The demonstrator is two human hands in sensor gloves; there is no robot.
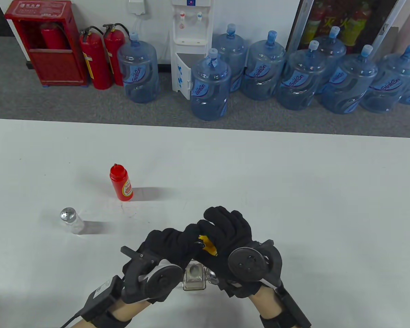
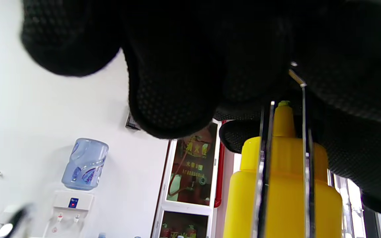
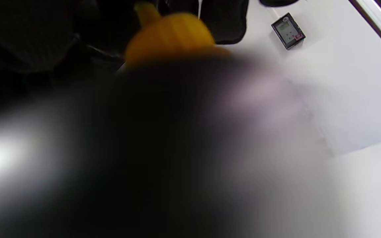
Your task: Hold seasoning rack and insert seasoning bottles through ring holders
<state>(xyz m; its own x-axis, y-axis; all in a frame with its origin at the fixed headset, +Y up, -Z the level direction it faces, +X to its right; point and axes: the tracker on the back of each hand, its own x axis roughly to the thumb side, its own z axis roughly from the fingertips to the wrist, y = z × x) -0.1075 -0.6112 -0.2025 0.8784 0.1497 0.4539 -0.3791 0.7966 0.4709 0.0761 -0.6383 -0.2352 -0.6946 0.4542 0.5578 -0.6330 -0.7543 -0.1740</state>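
Your left hand [image 1: 171,244] and right hand [image 1: 225,235] meet low at table [image 1: 294,191] centre, fingers overlapping. Right hand wraps yellow bottle [image 2: 283,185]; only yellow sliver shows between gloves from above. Left hand's fingers [image 2: 170,99] curl over top of wire rack [image 2: 304,138], its rods crossing bottle's front. Glass jar [image 1: 194,277] sits just below hands. Red bottle [image 1: 121,183] and shaker [image 1: 71,220] stand upright, well left, apart.

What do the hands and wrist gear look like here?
Both the left hand and right hand wear black knit gloves with a dotted texture. Each back carries a dark grey tracker with a round disc face; the left one shows a silver band. Black wrist straps, bare forearms, and a cable trailing from the left.
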